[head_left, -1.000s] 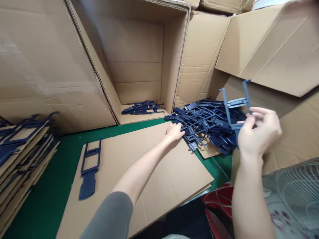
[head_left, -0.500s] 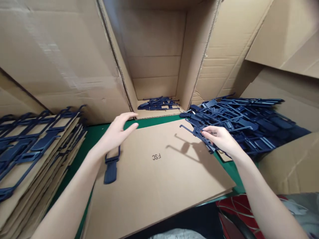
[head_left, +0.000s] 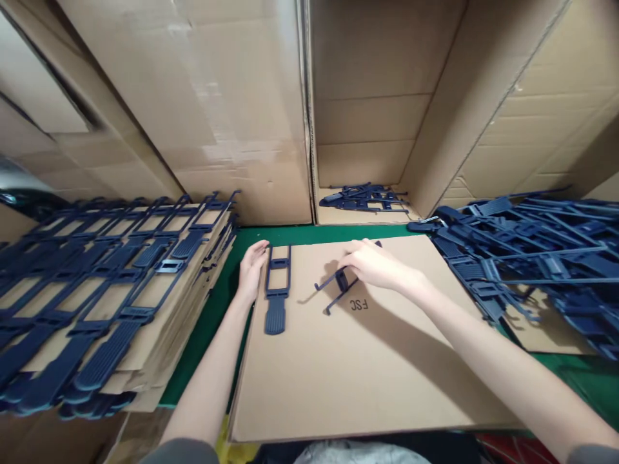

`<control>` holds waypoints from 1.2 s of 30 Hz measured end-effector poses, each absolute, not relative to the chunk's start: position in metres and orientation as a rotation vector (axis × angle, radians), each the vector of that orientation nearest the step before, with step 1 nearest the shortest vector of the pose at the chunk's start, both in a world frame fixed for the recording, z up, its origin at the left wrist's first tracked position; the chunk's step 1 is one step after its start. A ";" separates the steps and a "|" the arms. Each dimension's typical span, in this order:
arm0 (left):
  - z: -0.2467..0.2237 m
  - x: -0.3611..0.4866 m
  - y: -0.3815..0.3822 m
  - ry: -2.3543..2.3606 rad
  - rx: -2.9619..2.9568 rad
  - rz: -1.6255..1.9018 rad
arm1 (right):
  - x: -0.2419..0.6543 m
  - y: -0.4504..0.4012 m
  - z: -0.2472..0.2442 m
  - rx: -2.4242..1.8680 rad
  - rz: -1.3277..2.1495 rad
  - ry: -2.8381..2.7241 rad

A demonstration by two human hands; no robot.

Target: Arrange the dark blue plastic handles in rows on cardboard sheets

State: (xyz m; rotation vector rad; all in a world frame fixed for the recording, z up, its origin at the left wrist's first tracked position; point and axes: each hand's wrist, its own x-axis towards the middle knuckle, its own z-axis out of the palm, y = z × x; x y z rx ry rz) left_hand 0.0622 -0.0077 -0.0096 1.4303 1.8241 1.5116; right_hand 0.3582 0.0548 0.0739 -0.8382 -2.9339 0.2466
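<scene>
My right hand is closed on a dark blue plastic frame with two hooked prongs, held just above a cardboard sheet printed "FSC". The fingers hide the frame's upper part. At the sheet's left edge, my left hand rests with its fingers loosely extended, beside the top of another dark blue frame. That one lies flat, its ribbed paddle end pointing towards me.
On the left stands a stack of cardboard sheets topped with rows of blue frames. A heap of loose frames lies to the right. Behind, an open carton holds a few more frames. The table is green.
My view has turned left. The right hand has carried its frame leftwards from beside the heap to over the sheet. My left hand has come down to the sheet's left edge.
</scene>
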 end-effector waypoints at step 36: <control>-0.031 0.055 0.008 1.442 1.658 1.426 | 0.313 0.053 0.036 -1.030 0.158 -2.833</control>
